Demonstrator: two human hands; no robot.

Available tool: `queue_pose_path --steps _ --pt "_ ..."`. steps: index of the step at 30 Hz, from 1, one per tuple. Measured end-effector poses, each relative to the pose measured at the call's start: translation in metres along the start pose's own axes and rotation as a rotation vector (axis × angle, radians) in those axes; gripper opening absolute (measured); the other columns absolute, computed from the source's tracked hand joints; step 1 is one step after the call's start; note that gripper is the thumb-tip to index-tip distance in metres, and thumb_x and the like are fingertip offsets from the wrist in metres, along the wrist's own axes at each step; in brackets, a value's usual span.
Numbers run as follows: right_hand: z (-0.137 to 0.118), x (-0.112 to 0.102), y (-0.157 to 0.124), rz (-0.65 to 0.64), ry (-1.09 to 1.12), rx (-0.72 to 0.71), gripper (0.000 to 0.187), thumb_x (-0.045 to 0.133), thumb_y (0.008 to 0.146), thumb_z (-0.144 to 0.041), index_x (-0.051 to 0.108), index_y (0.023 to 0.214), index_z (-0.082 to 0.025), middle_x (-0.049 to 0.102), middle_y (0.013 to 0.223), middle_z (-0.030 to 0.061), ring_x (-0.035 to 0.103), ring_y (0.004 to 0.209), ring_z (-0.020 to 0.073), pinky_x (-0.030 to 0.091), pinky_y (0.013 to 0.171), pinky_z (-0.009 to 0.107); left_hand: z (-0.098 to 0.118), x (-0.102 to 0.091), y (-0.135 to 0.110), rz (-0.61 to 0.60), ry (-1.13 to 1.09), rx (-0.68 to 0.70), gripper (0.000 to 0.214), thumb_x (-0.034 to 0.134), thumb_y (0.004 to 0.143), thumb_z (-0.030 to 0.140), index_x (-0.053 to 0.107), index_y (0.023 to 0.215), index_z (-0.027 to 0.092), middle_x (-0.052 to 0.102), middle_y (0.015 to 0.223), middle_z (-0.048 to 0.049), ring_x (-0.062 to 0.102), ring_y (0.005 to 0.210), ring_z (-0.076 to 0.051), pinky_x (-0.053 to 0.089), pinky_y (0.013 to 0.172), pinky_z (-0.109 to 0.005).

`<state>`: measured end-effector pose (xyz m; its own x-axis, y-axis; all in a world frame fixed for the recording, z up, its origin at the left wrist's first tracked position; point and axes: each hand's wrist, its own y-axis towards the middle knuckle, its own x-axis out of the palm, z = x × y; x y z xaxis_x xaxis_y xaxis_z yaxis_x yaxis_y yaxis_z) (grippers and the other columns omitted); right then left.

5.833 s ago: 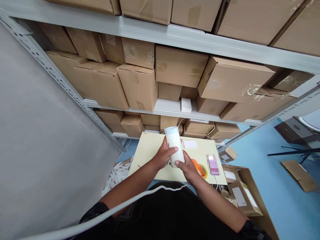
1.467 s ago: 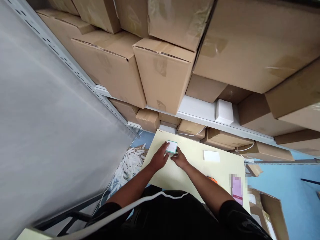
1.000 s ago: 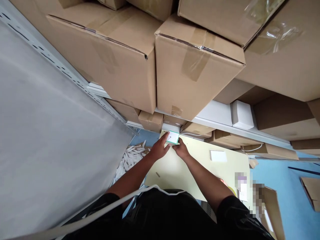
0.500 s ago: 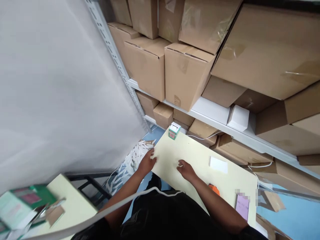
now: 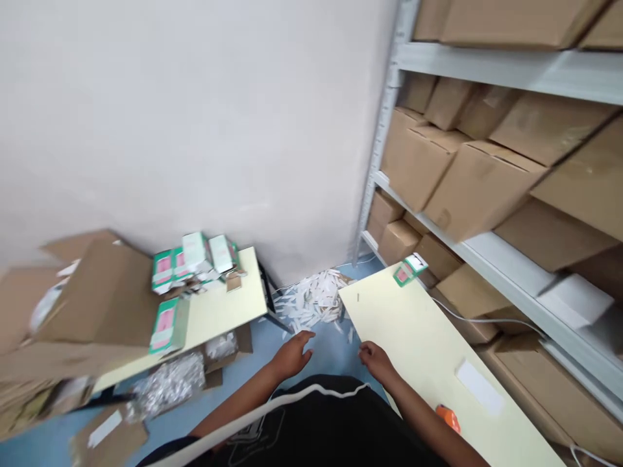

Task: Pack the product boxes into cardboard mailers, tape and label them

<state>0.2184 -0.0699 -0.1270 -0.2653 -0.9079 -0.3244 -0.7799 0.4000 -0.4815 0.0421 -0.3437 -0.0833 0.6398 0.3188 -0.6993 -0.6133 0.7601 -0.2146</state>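
Note:
My left hand (image 5: 293,354) hangs in the air over the blue floor, thumb and fingers apart, with nothing in it. Beside the left edge of the pale yellow table (image 5: 389,318) is my right hand (image 5: 377,360), its fingers curled in and no object showing in them. A small green and white box (image 5: 410,269) stands at that table's far corner. An orange object (image 5: 448,418) lies near my right forearm, and a white sheet or flat card (image 5: 481,387) lies farther right.
On the left, a second pale table (image 5: 221,311) bears several green and white boxes (image 5: 165,324) and a large open carton (image 5: 97,298). White paper strips (image 5: 314,301) litter the floor between the tables. Shelves (image 5: 438,230) of cardboard boxes line the right side.
My view has swung left, bringing the left table, its boxes and the open carton into sight. Both hands are now off to the left of the right-hand table's surface or at its edge.

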Motion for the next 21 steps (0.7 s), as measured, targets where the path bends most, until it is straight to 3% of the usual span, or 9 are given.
queue_pose_path --steps 3,7,15,21 --pt "-0.015 0.031 0.004 -0.063 -0.040 -0.039 0.027 0.062 0.077 -0.042 0.070 0.095 -0.023 0.070 0.069 -0.0003 0.070 0.070 0.0228 0.051 0.067 0.033 -0.017 -0.012 -0.044 0.080 -0.011 -0.010 0.049 0.061 0.086 0.026 0.062 0.136 0.025 0.064 0.142 -0.0114 0.062 0.132 -0.030 0.048 0.114 -0.048" --pt "-0.047 0.084 0.005 -0.121 -0.082 -0.088 0.032 0.063 0.074 -0.049 0.069 0.091 -0.023 0.073 0.074 0.0015 0.072 0.071 0.0241 0.050 0.064 0.033 -0.051 -0.031 -0.122 0.206 -0.056 -0.091 0.049 0.060 0.088 0.026 0.061 0.136 0.027 0.064 0.142 -0.0101 0.062 0.131 -0.029 0.049 0.114 -0.047" --pt "-0.131 0.238 -0.023 -0.174 -0.130 -0.207 0.045 0.062 0.076 -0.055 0.071 0.102 -0.019 0.076 0.087 0.0066 0.075 0.081 0.0268 0.054 0.068 0.033 -0.144 -0.074 -0.294 0.443 -0.228 -0.269 0.044 0.060 0.088 0.029 0.064 0.132 0.028 0.067 0.135 -0.0083 0.070 0.112 -0.025 0.059 0.096 -0.040" --pt "-0.189 0.337 -0.048 -0.245 -0.118 -0.316 0.046 0.067 0.077 -0.056 0.072 0.103 -0.019 0.077 0.091 0.0078 0.075 0.084 0.0279 0.056 0.076 0.037 -0.196 -0.112 -0.375 0.628 -0.311 -0.372 0.039 0.060 0.089 0.028 0.065 0.127 0.025 0.068 0.128 -0.0089 0.071 0.107 -0.023 0.060 0.086 -0.035"
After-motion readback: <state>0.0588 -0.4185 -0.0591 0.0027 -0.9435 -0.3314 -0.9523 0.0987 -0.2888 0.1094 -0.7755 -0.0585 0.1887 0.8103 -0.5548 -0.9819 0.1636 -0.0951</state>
